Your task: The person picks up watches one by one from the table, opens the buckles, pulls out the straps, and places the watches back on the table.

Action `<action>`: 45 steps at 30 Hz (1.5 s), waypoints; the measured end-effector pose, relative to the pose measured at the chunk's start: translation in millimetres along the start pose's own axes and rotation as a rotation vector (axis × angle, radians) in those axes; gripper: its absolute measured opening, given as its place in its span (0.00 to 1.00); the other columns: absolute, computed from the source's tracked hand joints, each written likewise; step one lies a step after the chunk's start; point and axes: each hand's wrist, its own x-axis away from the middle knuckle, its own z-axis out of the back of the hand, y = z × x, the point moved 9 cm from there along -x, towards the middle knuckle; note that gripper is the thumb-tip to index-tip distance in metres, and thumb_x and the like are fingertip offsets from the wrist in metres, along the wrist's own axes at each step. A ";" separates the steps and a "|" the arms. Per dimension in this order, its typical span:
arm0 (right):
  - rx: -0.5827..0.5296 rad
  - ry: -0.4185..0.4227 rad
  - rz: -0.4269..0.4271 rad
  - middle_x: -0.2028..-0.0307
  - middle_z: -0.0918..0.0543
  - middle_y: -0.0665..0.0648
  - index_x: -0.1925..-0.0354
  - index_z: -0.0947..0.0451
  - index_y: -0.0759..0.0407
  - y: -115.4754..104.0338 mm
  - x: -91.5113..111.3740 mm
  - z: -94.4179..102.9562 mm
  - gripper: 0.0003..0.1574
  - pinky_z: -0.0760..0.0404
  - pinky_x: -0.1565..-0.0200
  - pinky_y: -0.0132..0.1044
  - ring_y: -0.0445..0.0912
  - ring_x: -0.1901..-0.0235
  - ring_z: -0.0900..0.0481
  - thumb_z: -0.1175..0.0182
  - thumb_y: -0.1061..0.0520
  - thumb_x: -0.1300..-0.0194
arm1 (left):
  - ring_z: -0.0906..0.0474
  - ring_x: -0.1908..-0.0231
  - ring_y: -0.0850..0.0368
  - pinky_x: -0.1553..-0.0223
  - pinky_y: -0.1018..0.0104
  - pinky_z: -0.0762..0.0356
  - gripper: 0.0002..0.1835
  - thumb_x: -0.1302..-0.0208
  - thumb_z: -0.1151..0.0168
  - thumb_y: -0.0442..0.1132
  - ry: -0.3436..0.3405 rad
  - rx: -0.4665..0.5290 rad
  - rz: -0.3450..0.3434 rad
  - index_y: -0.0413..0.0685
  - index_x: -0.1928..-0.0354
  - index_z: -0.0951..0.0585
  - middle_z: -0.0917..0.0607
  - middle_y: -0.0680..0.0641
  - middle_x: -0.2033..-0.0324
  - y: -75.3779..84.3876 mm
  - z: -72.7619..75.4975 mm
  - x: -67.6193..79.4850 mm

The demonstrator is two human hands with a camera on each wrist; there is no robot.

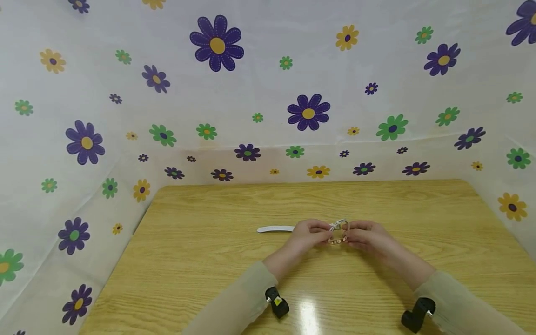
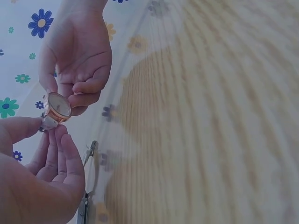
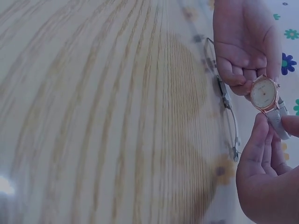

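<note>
A wristwatch with a rose-gold case and a white strap bent into a loop is held up between both hands above the table. My left hand pinches one side of it, and my right hand pinches the other. In the right wrist view the pale round dial of the watch faces the camera, its strap gripped by the right thumb and fingers. The left wrist view shows the left thumb and fingertips on the strap just below the case.
A white strap lies on the wooden table, partly hidden behind the left hand. Seen edge-on in the right wrist view, a slim strap-like item has a thicker middle. A flower-patterned sheet rises around the table.
</note>
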 end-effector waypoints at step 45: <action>0.142 -0.112 0.125 0.59 0.14 0.47 0.45 0.25 0.80 0.2 -9.6 -48.8 0.19 0.12 0.49 0.30 0.36 0.57 0.15 0.40 0.68 0.29 | 0.17 0.61 0.68 0.53 0.68 0.15 0.14 0.27 0.34 0.30 -0.098 -0.179 -0.041 0.28 0.44 0.16 0.11 0.39 0.53 2.5 44.2 26.7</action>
